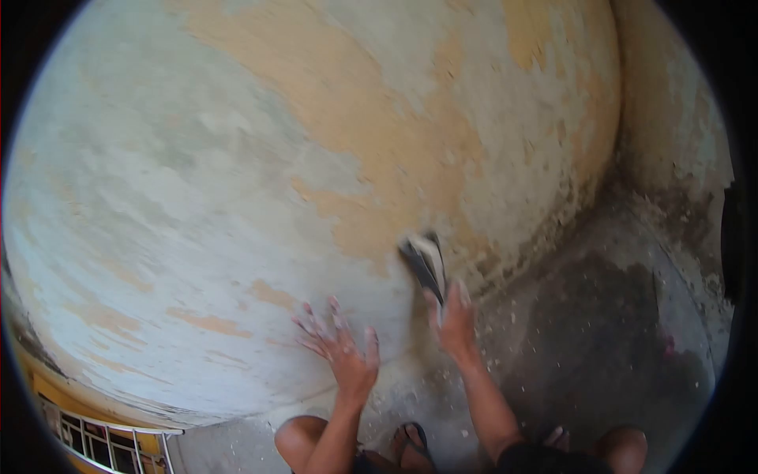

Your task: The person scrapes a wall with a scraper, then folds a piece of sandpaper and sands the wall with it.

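My left hand (346, 354) is raised in front of the lower part of the wall (237, 197), its fingers spread and holding nothing; whitish dust marks the fingertips. To its right, my right hand (456, 322) grips a flat scraper-like tool (425, 265) with a dark edge and a pale middle. The tool points up and left, its far end at the wall beside a patch of orange-tan paint. The wall shows pale grey-white areas and peeling orange-tan patches. Motion blurs the tool and my right fingers slightly.
Grey floor (513, 316) with a dark damp patch (592, 316) and small chips lies at the lower right. Another stained wall (671, 103) meets this one at the right. A metal railing (110, 438) stands at the lower left. My sandalled foot (412, 446) and knees show below.
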`<state>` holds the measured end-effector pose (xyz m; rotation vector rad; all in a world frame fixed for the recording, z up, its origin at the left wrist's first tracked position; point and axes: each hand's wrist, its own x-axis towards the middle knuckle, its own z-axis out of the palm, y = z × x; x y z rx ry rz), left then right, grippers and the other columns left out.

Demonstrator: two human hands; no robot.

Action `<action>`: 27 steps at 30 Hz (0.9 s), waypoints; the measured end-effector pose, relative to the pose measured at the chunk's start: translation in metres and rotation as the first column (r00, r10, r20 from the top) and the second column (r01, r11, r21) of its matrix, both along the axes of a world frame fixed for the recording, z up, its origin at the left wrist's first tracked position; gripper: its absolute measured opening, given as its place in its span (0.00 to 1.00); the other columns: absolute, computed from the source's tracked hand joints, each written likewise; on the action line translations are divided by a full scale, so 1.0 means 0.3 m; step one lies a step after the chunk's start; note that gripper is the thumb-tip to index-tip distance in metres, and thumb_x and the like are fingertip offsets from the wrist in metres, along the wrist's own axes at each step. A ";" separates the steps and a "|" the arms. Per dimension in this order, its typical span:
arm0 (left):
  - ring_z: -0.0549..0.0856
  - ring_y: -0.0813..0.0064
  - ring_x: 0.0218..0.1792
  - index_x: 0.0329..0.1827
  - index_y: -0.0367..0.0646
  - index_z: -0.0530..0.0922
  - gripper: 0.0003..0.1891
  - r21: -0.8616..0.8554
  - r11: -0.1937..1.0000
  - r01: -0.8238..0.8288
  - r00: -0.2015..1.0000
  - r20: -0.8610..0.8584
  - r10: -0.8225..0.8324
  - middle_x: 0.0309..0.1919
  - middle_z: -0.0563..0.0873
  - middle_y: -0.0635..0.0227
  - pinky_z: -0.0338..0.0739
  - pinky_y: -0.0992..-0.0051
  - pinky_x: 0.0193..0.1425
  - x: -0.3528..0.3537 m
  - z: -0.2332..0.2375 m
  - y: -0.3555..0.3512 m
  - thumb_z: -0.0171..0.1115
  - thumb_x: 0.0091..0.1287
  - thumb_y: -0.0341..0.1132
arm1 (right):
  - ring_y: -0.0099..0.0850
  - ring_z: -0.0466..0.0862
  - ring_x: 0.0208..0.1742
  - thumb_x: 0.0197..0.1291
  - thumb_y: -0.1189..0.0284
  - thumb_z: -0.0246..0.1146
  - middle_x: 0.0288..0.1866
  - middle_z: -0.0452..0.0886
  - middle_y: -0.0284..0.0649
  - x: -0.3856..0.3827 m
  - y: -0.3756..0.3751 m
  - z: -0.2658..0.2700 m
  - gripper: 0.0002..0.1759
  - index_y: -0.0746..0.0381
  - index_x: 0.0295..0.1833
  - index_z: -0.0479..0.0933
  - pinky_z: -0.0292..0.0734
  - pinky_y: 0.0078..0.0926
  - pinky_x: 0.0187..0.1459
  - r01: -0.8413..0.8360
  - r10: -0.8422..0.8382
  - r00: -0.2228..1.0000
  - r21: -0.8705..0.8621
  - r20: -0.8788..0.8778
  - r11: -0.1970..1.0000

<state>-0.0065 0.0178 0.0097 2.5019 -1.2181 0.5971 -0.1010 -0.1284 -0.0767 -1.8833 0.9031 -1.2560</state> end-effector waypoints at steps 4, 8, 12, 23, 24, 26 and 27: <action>0.28 0.36 0.78 0.83 0.47 0.45 0.44 0.044 0.998 -0.038 0.998 0.045 0.036 0.81 0.34 0.43 0.23 0.33 0.73 0.024 -0.042 0.006 0.56 0.69 0.51 | 0.60 0.78 0.35 0.67 0.63 0.64 0.34 0.77 0.57 -0.031 -0.038 0.079 0.19 0.68 0.41 0.69 0.72 0.53 0.35 0.008 -0.008 0.998 0.015 0.057 1.000; 0.27 0.36 0.78 0.83 0.48 0.43 0.44 0.076 0.995 -0.067 0.997 0.052 0.063 0.81 0.32 0.44 0.23 0.33 0.73 0.014 -0.033 -0.011 0.55 0.70 0.51 | 0.60 0.79 0.35 0.67 0.63 0.64 0.31 0.77 0.56 0.012 0.024 -0.116 0.18 0.68 0.41 0.68 0.73 0.52 0.34 0.007 -0.014 0.999 0.148 0.050 0.989; 0.26 0.37 0.78 0.83 0.48 0.42 0.45 0.074 0.996 -0.041 0.999 0.016 0.040 0.81 0.31 0.45 0.23 0.33 0.73 0.015 -0.051 -0.003 0.55 0.70 0.52 | 0.60 0.80 0.34 0.66 0.63 0.64 0.30 0.78 0.56 0.045 0.065 0.045 0.18 0.67 0.41 0.68 0.73 0.51 0.33 0.001 -0.044 0.988 0.273 0.150 0.962; 0.26 0.39 0.78 0.84 0.49 0.42 0.45 0.082 0.995 -0.052 0.999 -0.008 0.053 0.81 0.31 0.46 0.23 0.31 0.72 0.001 -0.027 0.001 0.52 0.71 0.55 | 0.61 0.79 0.34 0.67 0.63 0.64 0.31 0.78 0.56 0.042 0.079 0.054 0.17 0.66 0.39 0.68 0.73 0.52 0.33 0.003 -0.028 0.993 0.203 0.116 0.979; 0.26 0.39 0.78 0.84 0.49 0.42 0.45 0.110 0.992 -0.056 0.998 0.001 0.056 0.81 0.31 0.46 0.23 0.31 0.72 -0.003 -0.031 0.026 0.52 0.71 0.55 | 0.60 0.79 0.35 0.67 0.63 0.64 0.31 0.78 0.56 0.036 0.050 0.091 0.17 0.66 0.39 0.68 0.73 0.52 0.34 0.017 -0.035 0.993 0.164 0.109 0.986; 0.26 0.39 0.79 0.84 0.49 0.42 0.44 0.135 0.988 -0.079 0.997 0.031 0.076 0.81 0.32 0.47 0.22 0.32 0.72 0.017 -0.030 0.018 0.52 0.71 0.55 | 0.60 0.79 0.35 0.66 0.63 0.64 0.31 0.78 0.56 0.031 0.039 0.087 0.17 0.66 0.39 0.69 0.73 0.53 0.34 0.023 -0.040 0.993 0.147 0.115 0.989; 0.26 0.39 0.79 0.84 0.49 0.42 0.44 0.122 0.990 -0.072 0.997 0.041 0.068 0.81 0.32 0.47 0.22 0.32 0.72 0.016 -0.025 0.014 0.52 0.71 0.55 | 0.59 0.79 0.36 0.66 0.62 0.64 0.31 0.78 0.55 0.022 0.018 0.081 0.17 0.65 0.39 0.69 0.73 0.53 0.35 0.030 -0.042 0.994 0.117 0.103 0.993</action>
